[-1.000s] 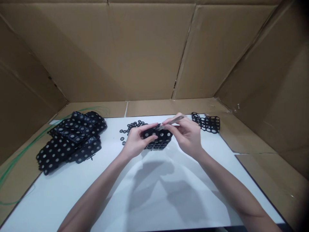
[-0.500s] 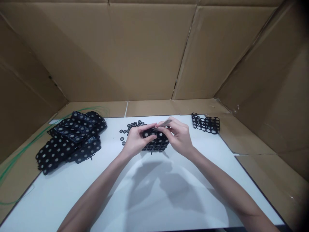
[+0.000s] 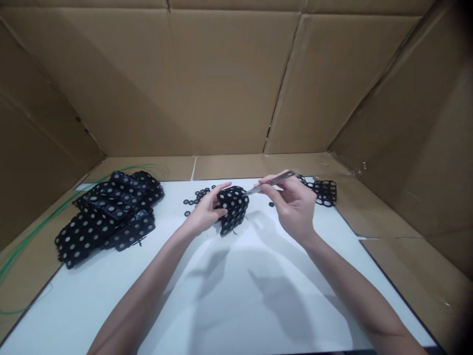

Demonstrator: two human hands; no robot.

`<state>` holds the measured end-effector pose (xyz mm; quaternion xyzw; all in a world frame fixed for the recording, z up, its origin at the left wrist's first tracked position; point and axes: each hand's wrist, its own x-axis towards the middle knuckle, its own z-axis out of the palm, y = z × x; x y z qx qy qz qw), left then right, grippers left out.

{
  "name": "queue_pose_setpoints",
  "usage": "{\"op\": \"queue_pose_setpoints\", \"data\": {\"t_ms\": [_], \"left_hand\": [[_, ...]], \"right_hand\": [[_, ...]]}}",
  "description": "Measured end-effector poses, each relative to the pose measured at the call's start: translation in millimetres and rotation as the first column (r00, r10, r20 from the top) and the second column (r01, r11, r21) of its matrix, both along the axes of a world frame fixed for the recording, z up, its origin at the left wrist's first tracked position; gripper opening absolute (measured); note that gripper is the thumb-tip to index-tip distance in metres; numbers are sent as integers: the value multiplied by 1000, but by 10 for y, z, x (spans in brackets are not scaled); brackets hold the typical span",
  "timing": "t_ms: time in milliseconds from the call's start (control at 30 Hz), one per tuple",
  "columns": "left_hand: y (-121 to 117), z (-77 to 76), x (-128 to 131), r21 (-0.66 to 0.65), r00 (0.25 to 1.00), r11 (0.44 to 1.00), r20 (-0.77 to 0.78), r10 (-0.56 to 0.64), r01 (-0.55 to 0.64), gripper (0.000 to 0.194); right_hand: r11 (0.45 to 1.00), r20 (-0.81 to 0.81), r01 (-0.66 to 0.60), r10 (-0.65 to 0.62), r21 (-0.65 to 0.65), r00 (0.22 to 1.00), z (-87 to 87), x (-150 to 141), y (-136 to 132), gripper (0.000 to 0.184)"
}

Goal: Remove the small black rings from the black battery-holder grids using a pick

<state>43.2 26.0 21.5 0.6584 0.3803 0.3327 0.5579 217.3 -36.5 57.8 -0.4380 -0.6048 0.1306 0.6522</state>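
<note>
My left hand (image 3: 207,213) grips the left edge of a black sheet (image 3: 233,207) patterned with rows of light round dots, thumb in front and fingers partly hidden behind. The sheet is held tilted just above the table. In my right hand (image 3: 293,202) is a slim silvery metal tool (image 3: 273,182), pinched between thumb and fingers. Its pointed tip is at the sheet's upper right edge; whether it touches, I cannot tell. Several small dark rings (image 3: 202,192) lie beyond my left hand. A single dark disc (image 3: 271,204) rests left of my right hand.
A heap of black dotted sheets (image 3: 111,212) lies on the left of the white table (image 3: 229,305). Green strands (image 3: 40,234) run along the left edge. At the right rear lies a black lattice with open holes (image 3: 325,192). Cardboard walls (image 3: 221,84) enclose the back and sides.
My right hand has drawn away to the right with the metal tool, uncovering the small disc. The sheet has turned and shifted slightly left in my left hand.
</note>
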Motion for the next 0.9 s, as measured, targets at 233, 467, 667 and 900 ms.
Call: {"op": "queue_pose_setpoints", "data": {"t_ms": [233, 467, 667, 900], "left_hand": [[21, -47, 53, 9, 993, 993, -14, 121, -121, 32], [-87, 71, 107, 15, 996, 996, 25, 85, -85, 31], [-157, 126, 127, 39, 1000, 999, 6, 30, -30, 32], [-172, 145, 124, 84, 998, 996, -60, 8, -3, 40]], "right_hand": [[997, 60, -71, 73, -34, 996, -146, -60, 88, 9], [995, 101, -93, 89, 33, 991, -168, -84, 64, 13], [995, 124, -92, 85, 48, 989, -173, -84, 60, 15], [995, 137, -99, 97, 12, 986, -149, -70, 57, 12]]}}
